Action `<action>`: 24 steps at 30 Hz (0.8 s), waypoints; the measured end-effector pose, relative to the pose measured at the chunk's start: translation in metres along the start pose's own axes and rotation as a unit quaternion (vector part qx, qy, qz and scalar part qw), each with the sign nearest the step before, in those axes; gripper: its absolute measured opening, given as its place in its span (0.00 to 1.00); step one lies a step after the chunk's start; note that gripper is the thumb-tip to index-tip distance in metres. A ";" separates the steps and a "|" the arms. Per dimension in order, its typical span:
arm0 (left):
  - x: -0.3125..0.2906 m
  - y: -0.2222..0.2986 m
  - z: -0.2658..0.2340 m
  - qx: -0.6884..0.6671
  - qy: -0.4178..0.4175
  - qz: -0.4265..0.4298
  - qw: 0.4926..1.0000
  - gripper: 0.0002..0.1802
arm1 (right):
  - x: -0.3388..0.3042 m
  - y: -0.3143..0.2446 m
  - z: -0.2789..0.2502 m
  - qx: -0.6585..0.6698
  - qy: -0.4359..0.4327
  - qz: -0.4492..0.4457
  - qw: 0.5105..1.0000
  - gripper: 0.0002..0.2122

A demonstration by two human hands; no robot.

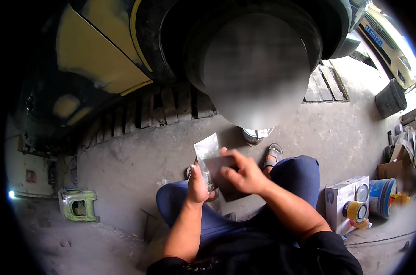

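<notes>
Two thin pieces are in my grip near the middle of the frame: a shiny plate (pixel 207 147) and a dark sheet (pixel 231 189). My left hand (pixel 197 185) has hold of the plate, half closed about its lower left edge, thumb raised; most of its fingers are hidden, so how tightly they bend I cannot tell. My right hand (pixel 245 174) pinches the dark sheet, nearly closed, thumb on its face and index finger bent over its top edge. The sheet overlaps the plate's right side in view; whether they touch I cannot tell. Both pieces are tilted, above my blue trousers (pixel 302 183). Right of centre, a tin (pixel 254 137) stands on the floor (pixel 134 151), just below a blurred grey disc (pixel 258 68), with my sandal (pixel 273 154) near it. At lower right a white box (pixel 338 208), a yellow tin (pixel 354 211) and a blue bucket (pixel 378 197) sit close together. At lower left lies a green part (pixel 66 206); a dark car (pixel 98 59) with yellowish patches fills the upper left, and a dark bin (pixel 390 100) stands at upper right
</notes>
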State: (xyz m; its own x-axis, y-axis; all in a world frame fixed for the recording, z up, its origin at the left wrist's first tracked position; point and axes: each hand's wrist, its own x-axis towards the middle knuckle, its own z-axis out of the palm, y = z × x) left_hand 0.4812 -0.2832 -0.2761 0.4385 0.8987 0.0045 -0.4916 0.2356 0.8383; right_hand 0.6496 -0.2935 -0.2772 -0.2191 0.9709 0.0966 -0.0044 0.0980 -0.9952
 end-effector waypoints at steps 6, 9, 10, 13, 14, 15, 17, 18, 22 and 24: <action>0.003 0.002 -0.007 0.003 -0.001 -0.016 1.000 0.48 | 0.006 -0.003 0.004 -0.029 0.015 -0.037 0.999 0.15; -0.001 0.004 -0.003 -0.030 0.048 -0.034 0.998 0.44 | 0.012 0.004 -0.005 -0.023 0.005 0.013 1.000 0.16; -0.001 0.007 -0.003 -0.039 0.073 -0.046 0.996 0.42 | 0.027 0.001 -0.012 -0.011 0.014 0.048 0.999 0.15; 0.013 0.007 -0.009 -0.016 0.110 -0.059 0.992 0.37 | 0.035 -0.016 -0.016 -0.070 0.021 -0.003 0.997 0.16; 0.026 0.015 -0.006 -0.028 0.048 -0.058 0.997 0.38 | 0.034 -0.004 -0.013 -0.079 0.009 -0.042 0.996 0.16; 0.033 0.011 -0.015 -0.018 0.034 -0.047 0.998 0.38 | 0.039 -0.012 -0.011 -0.110 0.003 -0.021 0.994 0.16; 0.046 0.007 -0.020 0.003 0.022 -0.029 0.999 0.40 | 0.054 -0.022 -0.013 -0.167 0.020 -0.049 0.985 0.18; 0.052 0.008 -0.017 0.016 0.025 -0.026 0.999 0.43 | 0.064 -0.026 -0.013 -0.190 0.050 -0.069 0.978 0.18; 0.084 0.006 -0.041 0.029 0.046 -0.027 0.998 0.44 | 0.092 -0.018 0.001 -0.327 0.046 -0.153 0.931 0.19; 0.094 0.004 -0.052 -0.030 0.094 -0.068 0.993 0.44 | 0.090 -0.009 0.012 -0.356 0.016 -0.145 0.923 0.20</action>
State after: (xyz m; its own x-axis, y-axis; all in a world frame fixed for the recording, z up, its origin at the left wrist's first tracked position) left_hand 0.4812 -0.1787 -0.3004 0.3586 0.9088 -0.2134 -0.4841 0.3765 0.7899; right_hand 0.6181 -0.2092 -0.2596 -0.2801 0.8859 0.3697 0.5869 0.4628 -0.6643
